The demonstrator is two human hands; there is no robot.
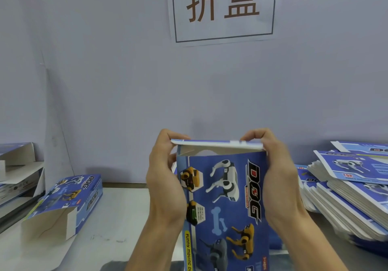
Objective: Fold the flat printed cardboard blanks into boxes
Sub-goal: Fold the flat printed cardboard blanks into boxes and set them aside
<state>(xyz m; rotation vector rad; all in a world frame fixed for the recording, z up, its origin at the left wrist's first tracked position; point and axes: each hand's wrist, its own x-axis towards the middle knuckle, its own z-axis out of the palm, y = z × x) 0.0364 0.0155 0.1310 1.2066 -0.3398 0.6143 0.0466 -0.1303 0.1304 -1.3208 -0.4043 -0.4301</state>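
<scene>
I hold a blue printed box [226, 203] with robot-dog pictures upright in front of me, over the table. My left hand [165, 178] grips its left side, with the fingers curled over the top flap [216, 144]. My right hand [275, 174] grips the right side, its fingers pressing down on the same flap, which lies nearly flat over the opening. A stack of flat printed blanks [348, 188] lies fanned out on the right of the table.
A folded box [69, 199] lies on its side at the left with its near end open. More cardboard [16, 165] is piled at the far left edge. A pale wall with a paper sign [222, 8] stands right behind the grey table [117, 218].
</scene>
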